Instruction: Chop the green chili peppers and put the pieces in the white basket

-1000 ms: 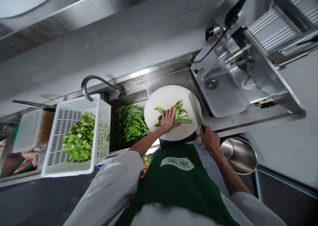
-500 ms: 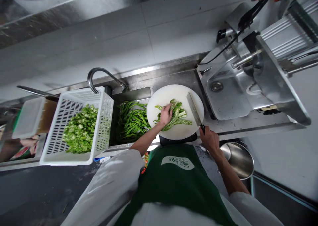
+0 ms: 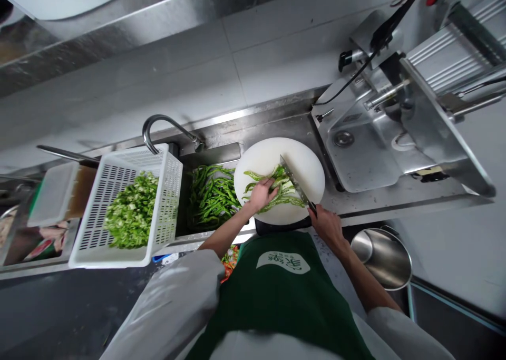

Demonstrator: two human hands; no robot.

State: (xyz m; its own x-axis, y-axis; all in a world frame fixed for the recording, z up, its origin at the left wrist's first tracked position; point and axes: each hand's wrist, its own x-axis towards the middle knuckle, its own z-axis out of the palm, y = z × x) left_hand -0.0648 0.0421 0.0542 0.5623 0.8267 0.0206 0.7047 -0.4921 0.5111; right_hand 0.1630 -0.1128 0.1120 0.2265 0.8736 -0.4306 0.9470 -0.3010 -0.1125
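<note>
On a round white cutting board [image 3: 306,162] lies a bunch of long green peppers [image 3: 281,194], some showing pale cut faces. My left hand [image 3: 262,194] grips the bunch from the left, fingers curled over it. Closed around the black handle of a kitchen knife [image 3: 294,180] is my right hand [image 3: 326,225], at the board's lower right edge. The blade slants across the right part of the peppers, its tip toward the back. Whether its edge touches the board cannot be made out.
Left of the board, a sink basin [image 3: 219,154] holds whole green peppers [image 3: 215,199]. Beyond it stands a white basket [image 3: 85,244] with chopped green peppers [image 3: 132,210], under a curved faucet [image 3: 148,130]. A metal slicing machine [image 3: 363,154] is at right, a steel pot [image 3: 385,260] below it.
The knife has moved left from the bare right side of the board onto the peppers, my right hand shifting left with it. My left hand stays on the bunch. The view has shifted slightly.
</note>
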